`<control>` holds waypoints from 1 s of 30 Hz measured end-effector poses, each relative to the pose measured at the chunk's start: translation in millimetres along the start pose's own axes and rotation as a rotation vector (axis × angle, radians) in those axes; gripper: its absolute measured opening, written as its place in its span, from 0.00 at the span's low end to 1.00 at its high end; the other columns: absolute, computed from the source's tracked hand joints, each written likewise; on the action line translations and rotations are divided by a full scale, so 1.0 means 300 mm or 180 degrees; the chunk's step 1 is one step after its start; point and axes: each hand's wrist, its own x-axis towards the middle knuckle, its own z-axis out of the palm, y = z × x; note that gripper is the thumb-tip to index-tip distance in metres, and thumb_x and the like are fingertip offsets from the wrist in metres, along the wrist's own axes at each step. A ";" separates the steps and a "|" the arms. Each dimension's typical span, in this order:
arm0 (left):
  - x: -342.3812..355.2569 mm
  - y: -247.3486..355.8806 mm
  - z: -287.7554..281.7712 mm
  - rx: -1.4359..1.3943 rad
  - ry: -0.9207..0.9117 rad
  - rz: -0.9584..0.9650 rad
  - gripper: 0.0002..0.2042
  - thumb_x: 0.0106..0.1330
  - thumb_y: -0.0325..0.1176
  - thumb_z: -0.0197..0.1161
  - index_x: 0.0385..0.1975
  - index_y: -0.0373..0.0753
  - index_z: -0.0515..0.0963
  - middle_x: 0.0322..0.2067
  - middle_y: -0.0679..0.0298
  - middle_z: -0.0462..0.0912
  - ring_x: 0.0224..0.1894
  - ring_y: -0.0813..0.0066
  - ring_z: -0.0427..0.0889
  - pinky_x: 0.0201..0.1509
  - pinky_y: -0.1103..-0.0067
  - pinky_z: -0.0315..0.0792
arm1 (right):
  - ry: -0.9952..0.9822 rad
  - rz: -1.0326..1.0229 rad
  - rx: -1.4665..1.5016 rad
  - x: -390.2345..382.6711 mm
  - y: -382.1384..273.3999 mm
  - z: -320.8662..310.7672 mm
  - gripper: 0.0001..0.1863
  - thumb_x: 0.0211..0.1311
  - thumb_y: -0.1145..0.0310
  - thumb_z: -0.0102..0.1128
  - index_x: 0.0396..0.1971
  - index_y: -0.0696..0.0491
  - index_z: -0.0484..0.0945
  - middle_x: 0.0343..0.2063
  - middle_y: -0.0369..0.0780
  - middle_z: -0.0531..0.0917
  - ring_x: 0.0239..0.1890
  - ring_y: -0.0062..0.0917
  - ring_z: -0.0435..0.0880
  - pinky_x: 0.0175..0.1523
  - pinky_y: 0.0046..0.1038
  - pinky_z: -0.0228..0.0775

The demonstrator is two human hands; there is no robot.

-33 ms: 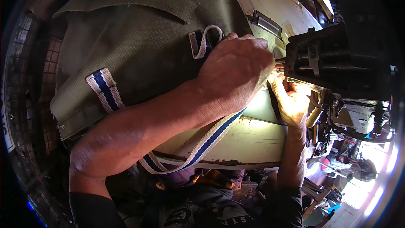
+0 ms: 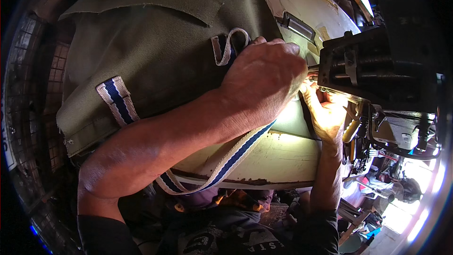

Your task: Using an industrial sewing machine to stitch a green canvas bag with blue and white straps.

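Note:
My left hand (image 2: pixel 266 73) is curled with its knuckles up over the edge of an olive canvas piece (image 2: pixel 160 61), beside the sewing machine head (image 2: pixel 358 68); whatever its fingers grip is hidden beneath. Under the bright lamp light, my right hand (image 2: pixel 328 115) has thumb and fingers pinched together close to the needle area, on something too small and glaring to make out. A cream and blue webbing strap (image 2: pixel 240 153) hangs in a loop below my left forearm. Its stitched-looking end (image 2: pixel 115 97) lies on the canvas, and a folded webbing loop (image 2: pixel 229 47) shows beside my left knuckles.
The pale, worn machine table (image 2: pixel 288 160) has a chipped front edge. A dark metal bar-shaped fitting (image 2: pixel 298 26) sits on it behind my left hand. Wire mesh (image 2: pixel 28 66) stands at the left. Cluttered tools and a fan-like object (image 2: pixel 408 190) are at the lower right.

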 end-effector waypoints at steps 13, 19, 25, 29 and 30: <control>0.004 0.007 -0.001 -0.0050 0.0039 0.0044 0.05 0.61 0.28 0.64 0.34 0.34 0.83 0.36 0.56 0.81 0.43 0.61 0.83 0.52 0.64 0.75 | -0.0025 0.0055 0.0205 0.000 0.005 -0.001 0.03 0.62 0.79 0.67 0.33 0.63 0.83 0.27 0.34 0.83 0.30 0.14 0.77 0.38 0.17 0.70; 0.003 0.002 0.001 -0.0026 0.0091 0.0083 0.06 0.61 0.28 0.64 0.34 0.35 0.83 0.36 0.56 0.81 0.43 0.62 0.83 0.53 0.64 0.75 | -0.0055 -0.0082 0.0006 -0.003 0.010 -0.005 0.04 0.62 0.78 0.68 0.35 0.62 0.83 0.30 0.34 0.84 0.32 0.15 0.79 0.41 0.19 0.72; 0.009 0.000 0.003 -0.0109 -0.0038 0.0068 0.06 0.59 0.28 0.64 0.34 0.36 0.84 0.36 0.56 0.81 0.43 0.61 0.82 0.52 0.65 0.74 | -0.0004 -0.0601 -0.0072 0.006 0.027 -0.003 0.05 0.61 0.77 0.69 0.36 0.62 0.85 0.32 0.41 0.87 0.33 0.22 0.84 0.40 0.23 0.77; 0.009 -0.004 0.006 -0.0131 0.0025 0.0079 0.06 0.58 0.27 0.64 0.34 0.37 0.84 0.36 0.57 0.81 0.43 0.60 0.82 0.51 0.66 0.74 | 0.0143 -0.1212 -0.0783 0.017 0.023 -0.005 0.04 0.56 0.78 0.72 0.31 0.62 0.86 0.28 0.45 0.88 0.26 0.27 0.87 0.30 0.26 0.79; 0.010 -0.006 0.008 -0.0135 0.0066 0.0140 0.06 0.58 0.27 0.64 0.34 0.37 0.84 0.36 0.57 0.81 0.43 0.60 0.82 0.51 0.66 0.74 | 0.0168 -0.1476 -0.1047 0.019 0.020 -0.007 0.04 0.55 0.79 0.73 0.29 0.62 0.85 0.26 0.45 0.87 0.24 0.28 0.86 0.27 0.26 0.78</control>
